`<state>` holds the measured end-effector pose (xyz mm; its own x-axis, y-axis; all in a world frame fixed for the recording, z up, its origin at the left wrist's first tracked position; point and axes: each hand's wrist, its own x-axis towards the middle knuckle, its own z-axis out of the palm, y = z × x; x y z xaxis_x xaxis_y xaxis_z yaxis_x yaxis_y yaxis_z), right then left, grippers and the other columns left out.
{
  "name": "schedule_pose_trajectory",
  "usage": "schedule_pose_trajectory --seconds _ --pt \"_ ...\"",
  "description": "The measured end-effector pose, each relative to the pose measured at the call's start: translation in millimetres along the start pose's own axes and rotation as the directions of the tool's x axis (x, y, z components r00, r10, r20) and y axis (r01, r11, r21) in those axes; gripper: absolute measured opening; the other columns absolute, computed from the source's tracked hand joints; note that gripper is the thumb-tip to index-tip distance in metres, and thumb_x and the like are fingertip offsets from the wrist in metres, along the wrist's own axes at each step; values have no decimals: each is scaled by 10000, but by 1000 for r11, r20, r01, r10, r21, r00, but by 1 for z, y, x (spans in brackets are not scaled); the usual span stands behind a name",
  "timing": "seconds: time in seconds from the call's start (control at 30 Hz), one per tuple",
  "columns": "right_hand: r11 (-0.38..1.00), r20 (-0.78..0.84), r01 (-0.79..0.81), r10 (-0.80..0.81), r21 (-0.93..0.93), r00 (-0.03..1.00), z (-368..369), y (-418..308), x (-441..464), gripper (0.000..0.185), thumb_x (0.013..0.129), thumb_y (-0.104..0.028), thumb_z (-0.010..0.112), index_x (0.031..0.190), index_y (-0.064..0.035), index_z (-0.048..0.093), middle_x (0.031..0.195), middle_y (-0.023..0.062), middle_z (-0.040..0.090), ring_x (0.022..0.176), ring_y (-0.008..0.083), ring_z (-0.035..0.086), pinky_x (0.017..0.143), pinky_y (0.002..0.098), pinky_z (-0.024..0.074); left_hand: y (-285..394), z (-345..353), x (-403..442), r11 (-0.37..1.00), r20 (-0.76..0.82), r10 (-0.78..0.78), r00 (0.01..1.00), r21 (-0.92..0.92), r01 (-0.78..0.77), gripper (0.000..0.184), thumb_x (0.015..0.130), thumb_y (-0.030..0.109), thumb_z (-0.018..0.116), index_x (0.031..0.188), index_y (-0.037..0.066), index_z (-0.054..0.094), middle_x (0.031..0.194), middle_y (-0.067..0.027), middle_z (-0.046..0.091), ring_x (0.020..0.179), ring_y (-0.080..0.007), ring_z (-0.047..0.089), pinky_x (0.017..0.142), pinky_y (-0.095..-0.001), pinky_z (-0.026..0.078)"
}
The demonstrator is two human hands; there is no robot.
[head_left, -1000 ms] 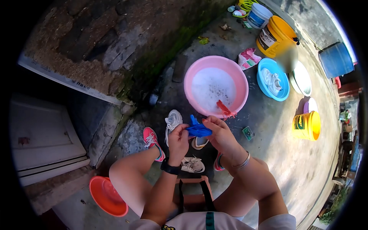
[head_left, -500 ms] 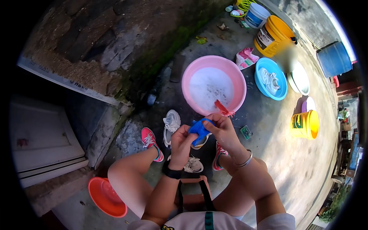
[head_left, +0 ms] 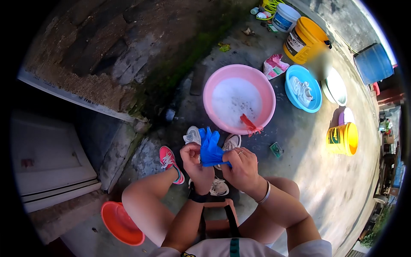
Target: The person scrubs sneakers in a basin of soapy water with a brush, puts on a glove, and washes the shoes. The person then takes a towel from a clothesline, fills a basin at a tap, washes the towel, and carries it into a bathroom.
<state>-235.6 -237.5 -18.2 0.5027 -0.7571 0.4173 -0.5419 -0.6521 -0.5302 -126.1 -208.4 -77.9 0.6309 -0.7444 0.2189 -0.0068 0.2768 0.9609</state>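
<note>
Between my two hands a blue thin rubber glove (head_left: 210,147) is stretched by its open end, its limp fingers pointing up and away from me. My left hand (head_left: 198,169) is closed at the left side of the glove's opening. On the other side, my right hand (head_left: 243,169) pinches the edge with thumb and fingers. Just beyond the glove stands a pink basin (head_left: 270,92) of foamy water, with a crumpled red thing (head_left: 251,124) over its near rim. A white shoe (head_left: 192,135) and another white shoe (head_left: 231,141) lie behind the glove, partly hidden. A pale shoe (head_left: 220,187) sits below my hands.
A blue basin (head_left: 317,100) holds white shoes, beside a pink-and-white bag (head_left: 274,66). Yellow buckets (head_left: 336,140) stand to the right and far back. A green box (head_left: 276,149) lies right of my hands. An orange basin (head_left: 122,222) is at lower left.
The glove was bunched up in my fingers and is now spread out, its fingers hanging free. My hands have come lower and a little closer to me.
</note>
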Motion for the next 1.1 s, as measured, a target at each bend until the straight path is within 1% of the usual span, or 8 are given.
schedule_pose_trajectory --seconds 0.13,0.23,0.43,0.6,0.73,0.87,1.0,1.1 --pt "985 27 -155 158 -75 987 -6 5 1 235 559 10 591 730 -71 451 622 96 497 565 272 524 506 348 421 31 9 -11 947 27 -189 982 -260 190 357 745 -104 543 1040 31 393 849 -61 514 814 -120 514 780 -228 416" --pt "957 13 -284 283 63 959 -4 9 7 217 602 34 569 730 -77 435 594 82 475 489 224 493 466 325 409 57 9 -4 545 245 -582 775 -590 596 392 734 -144 514 1063 26 386 863 -78 540 820 -123 538 763 -236 439" --pt "143 379 -547 577 825 724 -5 34 10 269 706 113 574 723 -94 402 656 -47 455 559 24 442 469 177 335 25 -1 1 915 239 -297 925 -206 347 330 714 -150 521 974 20 410 645 -4 470 596 -50 457 552 -184 368" --pt "238 461 -543 326 805 826 -6 18 13 237 767 77 557 732 -91 394 746 -41 438 660 23 407 554 185 333 -3 10 6 950 73 -307 949 84 301 304 690 -135 531 929 22 428 591 29 417 529 -34 386 480 -179 281" --pt "223 506 -539 189 812 841 -18 26 22 200 817 31 561 775 -82 402 771 -40 449 706 20 430 589 173 353 -6 14 1 968 145 -241 960 -28 248 307 707 -154 486 968 6 456 741 -29 513 663 -64 521 597 -178 398" --pt "168 513 -559 252 812 821 -25 37 25 169 838 -17 580 836 -72 420 792 -28 512 685 -5 452 558 159 362 20 8 -2 580 339 -535 774 -519 628 323 808 -98 419 1107 -1 491 1079 -102 568 973 -174 564 884 -312 457" --pt "167 482 -553 331 816 811 -24 44 29 154 831 -13 586 850 -71 445 705 -34 518 590 1 455 499 163 342 22 10 -2 110 534 -625 570 -663 741 306 839 -42 472 1144 -27 484 1084 -137 577 954 -201 588 838 -320 488" --pt "74 442 -510 404 857 801 -26 52 32 137 830 -19 589 850 -74 464 643 -38 504 545 6 455 471 161 316 25 8 -8 126 717 -443 538 -545 829 265 851 -23 488 1114 -43 520 1054 -124 589 921 -182 592 809 -294 476"
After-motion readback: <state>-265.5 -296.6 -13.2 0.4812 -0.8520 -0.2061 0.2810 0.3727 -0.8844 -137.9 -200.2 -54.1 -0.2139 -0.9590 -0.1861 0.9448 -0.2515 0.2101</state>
